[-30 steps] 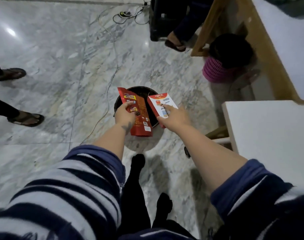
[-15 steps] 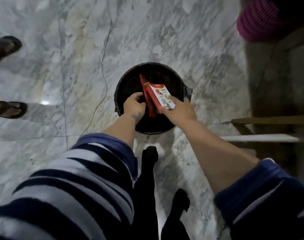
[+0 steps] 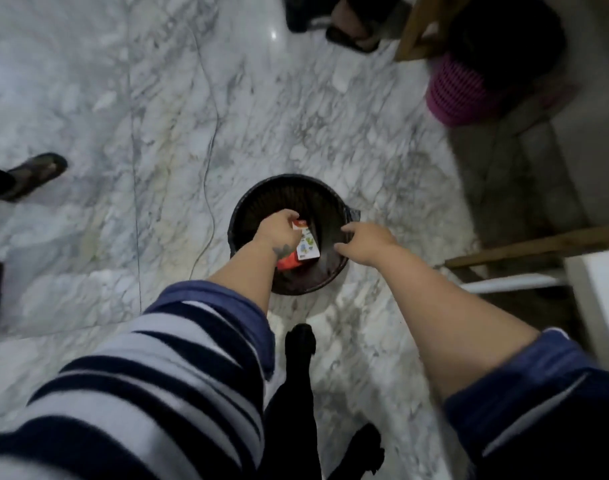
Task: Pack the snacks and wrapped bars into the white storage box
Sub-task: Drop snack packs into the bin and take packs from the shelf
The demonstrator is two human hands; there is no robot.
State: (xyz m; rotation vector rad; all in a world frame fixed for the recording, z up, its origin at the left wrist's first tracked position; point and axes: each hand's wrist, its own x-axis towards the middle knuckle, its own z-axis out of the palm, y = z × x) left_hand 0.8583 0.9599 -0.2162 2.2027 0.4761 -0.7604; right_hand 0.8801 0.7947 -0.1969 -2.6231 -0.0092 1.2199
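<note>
Two hands over the black bin [image 3: 258,202]: left hand [image 3: 278,228] pinches the snack box [image 3: 306,245], right hand [image 3: 365,242] spread beside it.

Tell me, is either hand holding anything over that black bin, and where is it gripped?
The left hand pinches the white and red packet by its top edge inside the black bin. The right hand is open, holding nothing.

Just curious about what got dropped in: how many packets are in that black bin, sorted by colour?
White packet with red top: 1
Red-orange packet: 1
Total: 2, both inside the black bin. The left hand is over them; whether it grips one is unclear. The right hand is empty.
</note>
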